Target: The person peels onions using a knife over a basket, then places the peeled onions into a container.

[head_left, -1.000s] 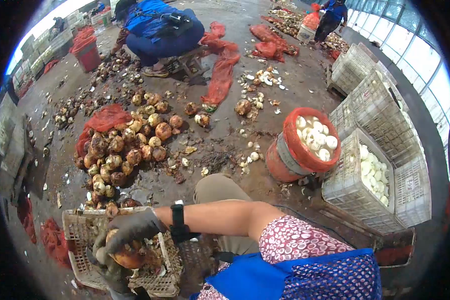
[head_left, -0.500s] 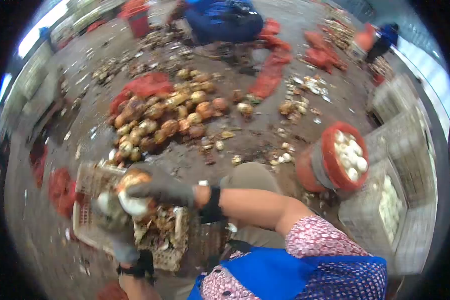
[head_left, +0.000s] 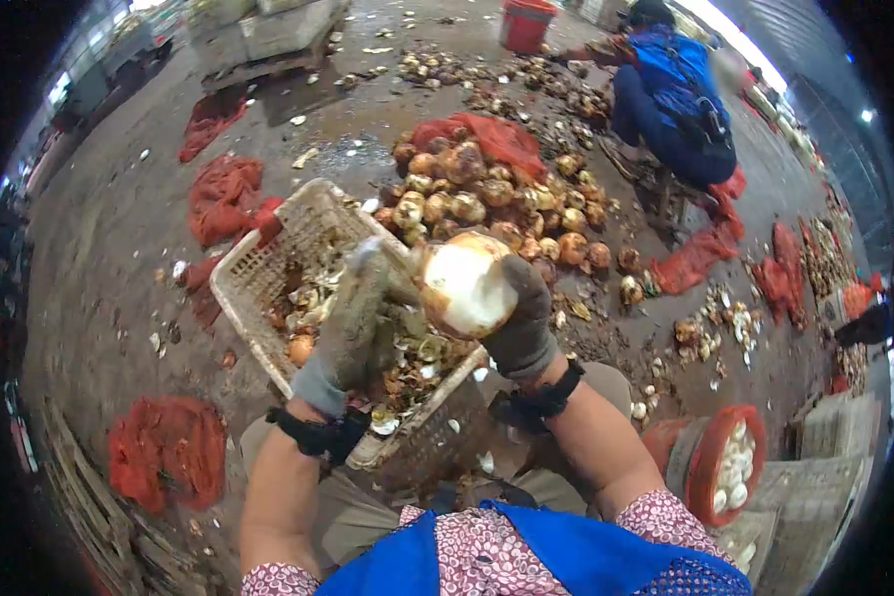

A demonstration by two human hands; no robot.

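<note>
Onion (head_left: 462, 283) now white side up in right hand (head_left: 522, 323), above crate (head_left: 252, 331).

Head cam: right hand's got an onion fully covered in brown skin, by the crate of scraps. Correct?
Not the skin: the head view shows the onion partly peeled, a broad white patch bared. The right hand does hold it, by the crate of scraps.
</note>
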